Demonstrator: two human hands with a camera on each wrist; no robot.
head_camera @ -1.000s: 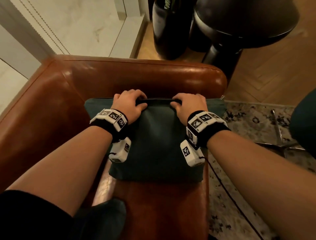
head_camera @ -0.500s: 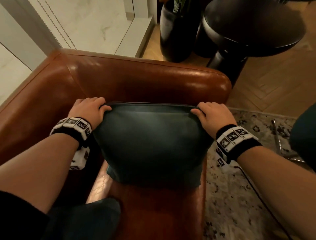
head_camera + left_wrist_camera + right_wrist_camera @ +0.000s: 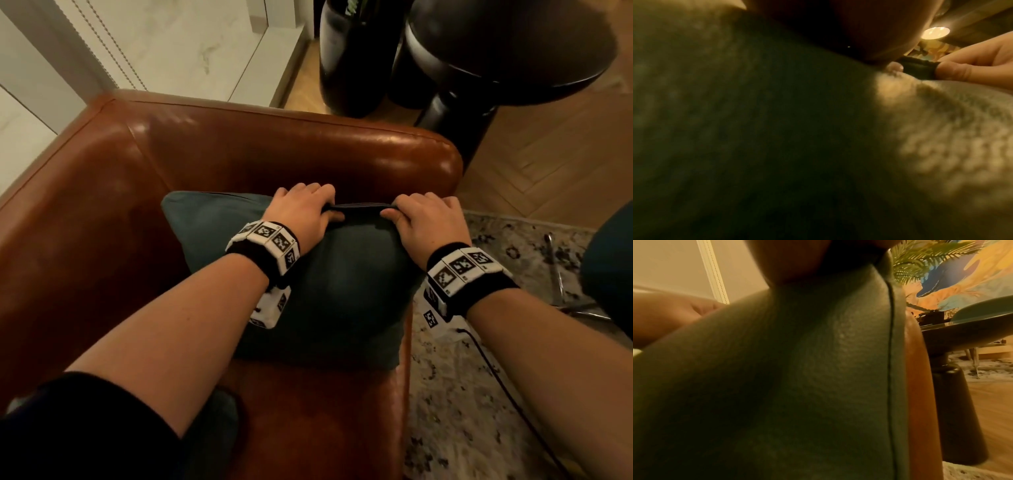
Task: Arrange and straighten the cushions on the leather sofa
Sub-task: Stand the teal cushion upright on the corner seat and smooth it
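A dark teal cushion [image 3: 342, 291] stands on the seat of the brown leather sofa [image 3: 239, 157], leaning toward its armrest. My left hand [image 3: 308, 209] and right hand [image 3: 424, 219] grip the cushion's top edge near the middle, close together, fingers curled over the seam and thumbs in front. In the left wrist view the cushion's fabric [image 3: 777, 129] fills the frame and the right hand's thumb [image 3: 953, 73] pinches the dark edge. The right wrist view shows the cushion [image 3: 797, 386] close up with its seam running down. A second teal cushion [image 3: 205, 431] lies at the bottom left, partly hidden by my arm.
A dark round side table [image 3: 507, 51] and a dark planter [image 3: 352, 58] stand just beyond the armrest. A patterned rug [image 3: 479, 377] and a cable [image 3: 507, 387] lie to the right. Another teal seat [image 3: 613, 274] is at the right edge. White wall panels run behind the sofa.
Both hands slid in from the cushion's top corners to the middle of its top edge. The cushion sits lower and flatter than half a second ago.
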